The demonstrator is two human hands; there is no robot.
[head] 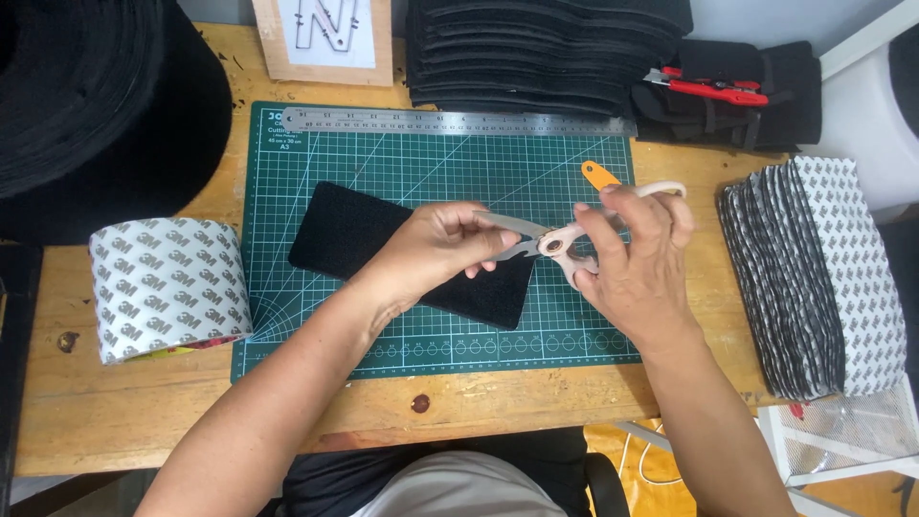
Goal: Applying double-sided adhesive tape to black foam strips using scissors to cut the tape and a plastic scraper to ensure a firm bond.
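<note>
A black felt-like rectangle (349, 235) lies on the green cutting mat (316, 158). My right hand (637, 263) holds pale pink scissors (560, 241) by the handles, blades apart and pointing left. My left hand (436, 251) rests over the rectangle's right part, its fingertips pinching something small and dark at the blades; I cannot tell what it is. An orange-tipped tool (600, 174) lies on the mat just behind my right hand.
A steel ruler (450, 122) lies along the mat's far edge. A wide patterned tape roll (168, 287) sits at left, a big black roll (86, 96) at far left. Stacked black sheets (546, 48), red pliers (713, 88), and a patterned-backed stack (814, 278) at right.
</note>
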